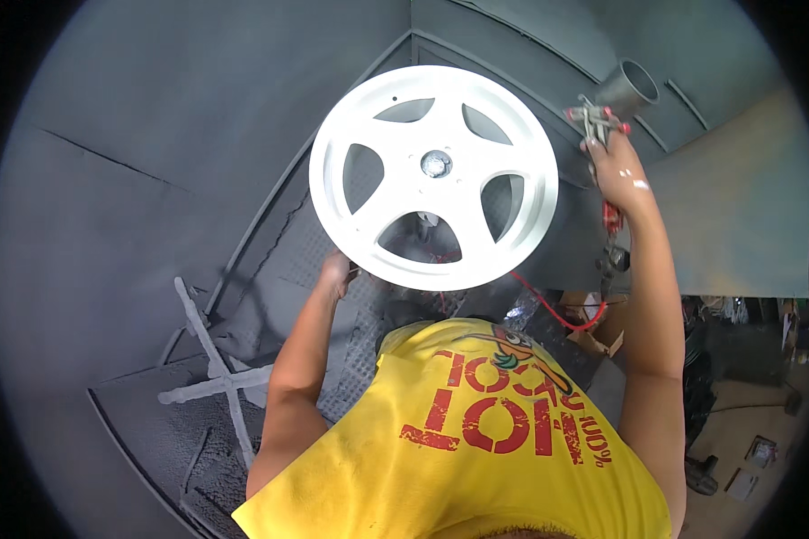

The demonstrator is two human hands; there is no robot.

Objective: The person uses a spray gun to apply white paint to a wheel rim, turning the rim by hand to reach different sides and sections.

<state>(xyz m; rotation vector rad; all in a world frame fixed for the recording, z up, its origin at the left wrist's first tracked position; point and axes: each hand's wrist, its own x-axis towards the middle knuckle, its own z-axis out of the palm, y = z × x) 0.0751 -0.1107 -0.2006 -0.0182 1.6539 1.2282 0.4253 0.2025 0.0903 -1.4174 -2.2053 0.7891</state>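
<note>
A white five-spoke wheel rim (457,207) stands in front of me, its face toward me, with a metallic piece (436,163) in the centre hole. My right hand (622,175), with white spots on it, is closed around a spray gun (595,115) to the right of the wheel. The gun carries a grey metal cup (627,87), and a red hose (557,316) is connected below its handle. At the wheel's lower left edge is my left hand (335,272), its fingers curled and partly hidden; what they hold is not clear.
Grey walls (198,81) meet in a corner behind the wheel. A coated metal cross stand (229,382) is at lower left. A cardboard box (602,332) sits below the hose, and a dark tool (703,474) lies on the floor at lower right.
</note>
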